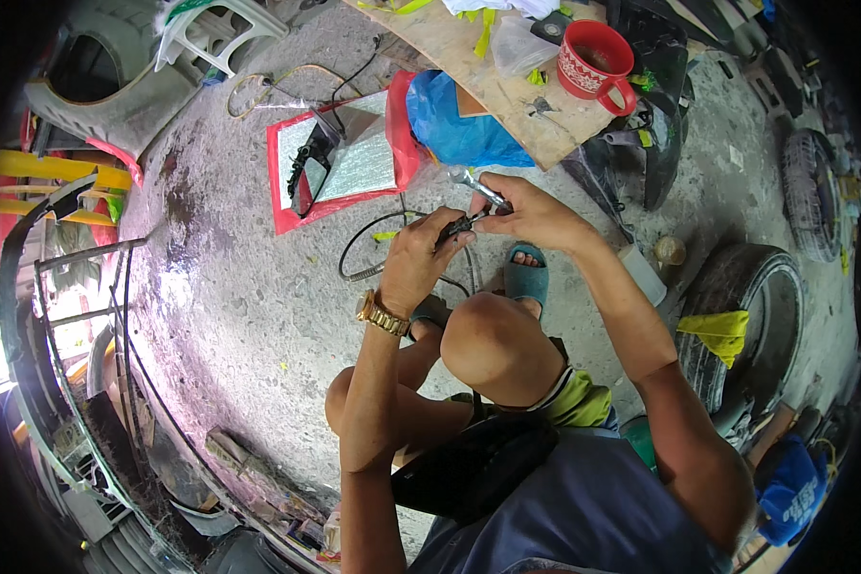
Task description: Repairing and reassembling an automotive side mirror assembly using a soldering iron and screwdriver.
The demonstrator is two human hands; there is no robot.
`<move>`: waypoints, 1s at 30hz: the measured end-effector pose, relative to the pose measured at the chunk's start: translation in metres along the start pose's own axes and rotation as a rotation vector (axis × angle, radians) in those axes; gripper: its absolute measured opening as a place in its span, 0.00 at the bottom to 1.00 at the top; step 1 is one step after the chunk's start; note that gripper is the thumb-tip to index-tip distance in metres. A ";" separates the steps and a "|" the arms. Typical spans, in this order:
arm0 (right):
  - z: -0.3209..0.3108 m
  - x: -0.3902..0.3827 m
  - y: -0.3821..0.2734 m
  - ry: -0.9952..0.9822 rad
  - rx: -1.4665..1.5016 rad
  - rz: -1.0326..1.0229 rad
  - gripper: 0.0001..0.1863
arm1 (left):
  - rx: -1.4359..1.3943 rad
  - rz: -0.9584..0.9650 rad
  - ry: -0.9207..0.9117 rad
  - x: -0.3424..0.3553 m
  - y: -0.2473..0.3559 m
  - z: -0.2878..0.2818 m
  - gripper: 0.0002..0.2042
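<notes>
The left hand [413, 258] had its thumb and fingers pinched nearly closed on a small, dark black part [457, 228]. The right hand [540, 216] was curled around a shiny, silver metal tool [469, 181], round and smooth like a little rod. The black part sat between the two hands, just below the tool and to the right of the left fingertips. The long way of the tool ran from upper left to lower right, and its low end was by the right fingers. I cannot tell if the tool touched the part. Below them lay a thin, bendy black cable [342, 253] on the rough, grey concrete floor [258, 316]. Ahead on the left was a flat, shiny silver sheet with a red edge [368, 163]. Ahead on the right, a round red mug with white patterns [584, 72] stood on a flat wooden worktop [569, 129].
</notes>
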State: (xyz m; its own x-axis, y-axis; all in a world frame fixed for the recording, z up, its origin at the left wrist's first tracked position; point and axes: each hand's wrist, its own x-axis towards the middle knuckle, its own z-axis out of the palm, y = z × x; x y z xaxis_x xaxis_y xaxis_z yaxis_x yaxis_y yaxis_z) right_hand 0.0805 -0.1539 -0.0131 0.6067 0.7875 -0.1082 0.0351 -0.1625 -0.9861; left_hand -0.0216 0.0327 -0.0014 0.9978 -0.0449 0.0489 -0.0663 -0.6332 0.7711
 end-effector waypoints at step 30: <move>-0.065 -0.014 0.040 0.825 -0.383 -0.062 0.10 | -0.011 0.003 -0.058 0.000 0.002 0.007 0.14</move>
State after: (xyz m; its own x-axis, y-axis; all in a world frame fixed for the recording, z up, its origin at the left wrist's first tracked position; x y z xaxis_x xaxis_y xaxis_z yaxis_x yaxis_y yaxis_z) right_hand 0.1246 -0.2101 -0.0423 0.9653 0.1500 0.2139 0.2588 -0.4361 -0.8619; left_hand -0.0221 0.0256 -0.0043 0.9957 -0.0914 0.0143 -0.0685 -0.6249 0.7777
